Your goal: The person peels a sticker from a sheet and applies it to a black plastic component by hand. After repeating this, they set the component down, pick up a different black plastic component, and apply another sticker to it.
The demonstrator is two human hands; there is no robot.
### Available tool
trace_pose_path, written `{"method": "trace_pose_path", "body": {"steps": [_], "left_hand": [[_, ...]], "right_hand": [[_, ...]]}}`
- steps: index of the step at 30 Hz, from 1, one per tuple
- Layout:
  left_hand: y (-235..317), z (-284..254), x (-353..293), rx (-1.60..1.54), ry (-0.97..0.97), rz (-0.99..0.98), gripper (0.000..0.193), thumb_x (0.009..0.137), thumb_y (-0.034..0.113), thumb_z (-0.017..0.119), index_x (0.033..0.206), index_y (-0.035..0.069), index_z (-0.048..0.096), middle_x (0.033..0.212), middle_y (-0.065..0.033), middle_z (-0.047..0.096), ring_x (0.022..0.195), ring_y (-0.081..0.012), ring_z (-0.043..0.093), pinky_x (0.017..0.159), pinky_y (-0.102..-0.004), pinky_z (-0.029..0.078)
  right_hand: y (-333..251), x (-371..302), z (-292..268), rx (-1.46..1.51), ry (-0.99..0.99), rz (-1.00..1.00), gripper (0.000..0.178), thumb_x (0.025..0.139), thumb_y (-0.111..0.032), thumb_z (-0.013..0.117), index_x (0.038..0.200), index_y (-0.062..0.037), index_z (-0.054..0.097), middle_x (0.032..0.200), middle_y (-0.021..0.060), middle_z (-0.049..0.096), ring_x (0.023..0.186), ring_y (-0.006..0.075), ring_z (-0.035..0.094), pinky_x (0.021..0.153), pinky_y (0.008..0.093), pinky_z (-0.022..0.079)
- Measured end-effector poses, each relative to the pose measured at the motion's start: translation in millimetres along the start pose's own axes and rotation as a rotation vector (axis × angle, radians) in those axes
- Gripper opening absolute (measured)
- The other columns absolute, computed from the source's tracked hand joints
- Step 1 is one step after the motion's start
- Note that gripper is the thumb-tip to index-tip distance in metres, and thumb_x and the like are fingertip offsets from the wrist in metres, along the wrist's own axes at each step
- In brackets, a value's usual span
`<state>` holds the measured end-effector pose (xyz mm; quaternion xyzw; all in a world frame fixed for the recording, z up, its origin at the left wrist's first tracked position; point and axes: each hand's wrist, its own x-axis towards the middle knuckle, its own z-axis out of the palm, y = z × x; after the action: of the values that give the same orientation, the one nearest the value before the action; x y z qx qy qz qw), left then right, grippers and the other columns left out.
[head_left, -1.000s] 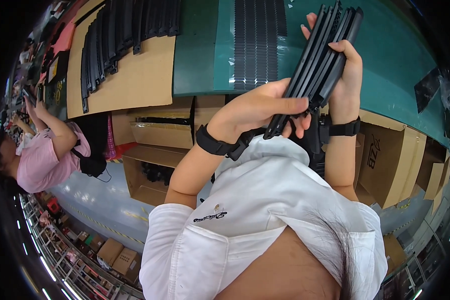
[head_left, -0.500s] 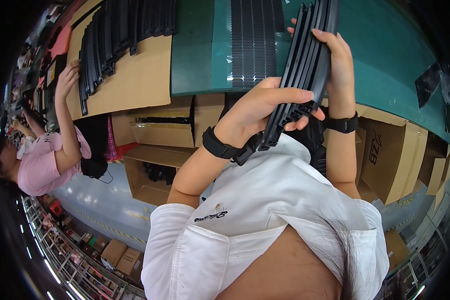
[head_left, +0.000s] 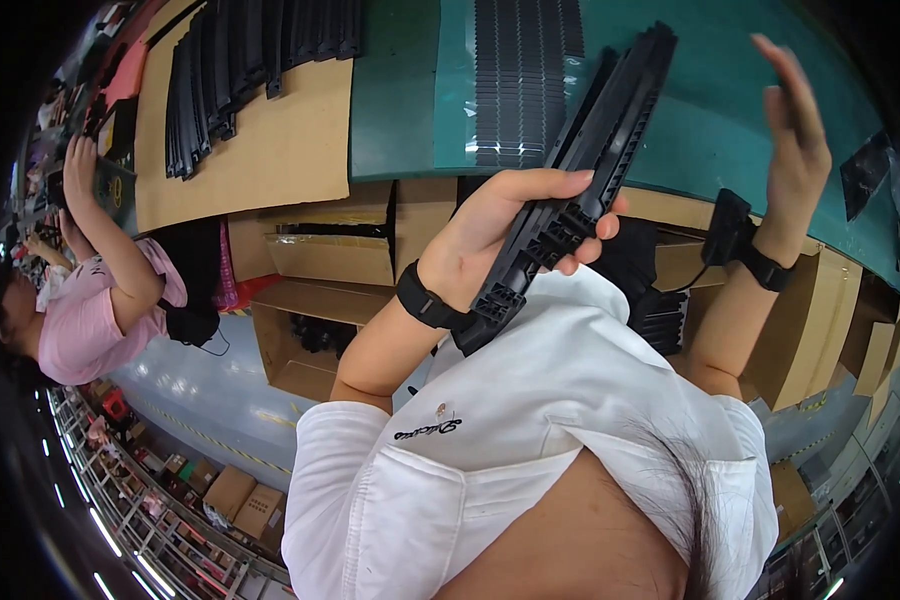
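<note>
My left hand (head_left: 485, 225) is closed around a bundle of long black plastic strips (head_left: 625, 115). The thumb lies across the upper face and the fingers wrap round the far side. Tilted up to the right, the bundle runs from near my left wrist to above the green table, and its ribbed, slotted side shows. My right hand (head_left: 798, 150) is raised well to the right of the bundle, apart from it, with fingers stretched out and nothing in them. Beyond the bundle, rows of dark toothed strips (head_left: 525, 90) lie on the green table, with clear film around them.
More black strips (head_left: 235, 75) lie on a cardboard sheet (head_left: 270, 160) at left. A co-worker in a pink shirt (head_left: 105, 320) stands there. Open cardboard boxes (head_left: 320, 365) stand below the table edge, another box (head_left: 810, 330) at right. Black plastic film (head_left: 867, 175) lies far right.
My right hand has let go of the strips and swung right. The bundle has come lower and turned in my left hand. The co-worker's hand has moved left, away from the strips on the cardboard.
</note>
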<state>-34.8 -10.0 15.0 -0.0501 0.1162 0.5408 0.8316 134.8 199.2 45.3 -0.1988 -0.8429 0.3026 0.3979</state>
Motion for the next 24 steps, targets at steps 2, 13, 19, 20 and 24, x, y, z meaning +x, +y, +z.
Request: {"method": "trace_pose_path", "body": {"steps": [2,13,19,20,24], "left_hand": [[0.0,-2.1,1.5,-0.037,0.1,-0.049,0.036,0.09,0.021,0.05,0.107,-0.011,0.05,0.084,-0.0167,0.059,0.065,-0.0219,0.062,0.043,-0.0253,0.049],[-9.2,-6.7,5.6,-0.1,0.102,-0.049,0.035,0.092,0.02,0.046,0.113,-0.009,0.045,0.092,-0.0219,0.057,0.071,-0.0243,0.059,0.047,-0.0261,0.049],[-10.4,-3.8,9.5,-0.062,0.116,-0.032,0.029,0.089,0.021,0.054,0.098,-0.007,0.055,0.089,-0.0215,0.063,0.059,-0.0187,0.058,0.044,-0.0249,0.043],[-10.8,-3.0,10.3,-0.064,0.118,-0.033,0.029,0.089,0.021,0.054,0.098,-0.007,0.055,0.089,-0.0215,0.063,0.059,-0.0187,0.058,0.044,-0.0249,0.043],[-16.8,5.4,11.0,0.341,0.099,0.094,0.027,0.087,0.019,0.058,0.094,-0.006,0.056,0.083,-0.0192,0.063,0.06,-0.0211,0.061,0.047,-0.0267,0.048]], "right_hand": [[0.3,-2.8,-4.7,-0.414,-0.23,-0.356,0.04,0.078,0.007,0.042,0.113,-0.0009,0.059,0.122,0.0109,0.055,0.116,0.024,0.05,0.105,0.0452,0.027],[3.0,-25.3,39.5,-0.557,-0.397,-0.291,0.06,0.07,0.011,0.042,0.121,-0.0179,0.056,0.13,0.0063,0.049,0.121,0.0279,0.043,0.107,0.0478,0.023],[-14.6,-31.8,47.5,-0.557,-0.275,-0.218,0.063,0.075,0.009,0.047,0.133,-0.0139,0.043,0.139,0.0115,0.038,0.124,0.0302,0.04,0.107,0.0431,0.025],[-21.1,-36.0,48.6,-0.248,-0.064,0.04,0.06,0.078,0.006,0.049,0.135,-0.009,0.038,0.14,0.0137,0.035,0.125,0.0297,0.039,0.107,0.0415,0.025],[-42.3,-41.8,65.4,0.401,0.359,0.611,0.06,0.084,-0.003,0.053,0.137,0.0049,0.027,0.14,0.0193,0.032,0.127,0.0275,0.037,0.106,0.0375,0.027]]}}
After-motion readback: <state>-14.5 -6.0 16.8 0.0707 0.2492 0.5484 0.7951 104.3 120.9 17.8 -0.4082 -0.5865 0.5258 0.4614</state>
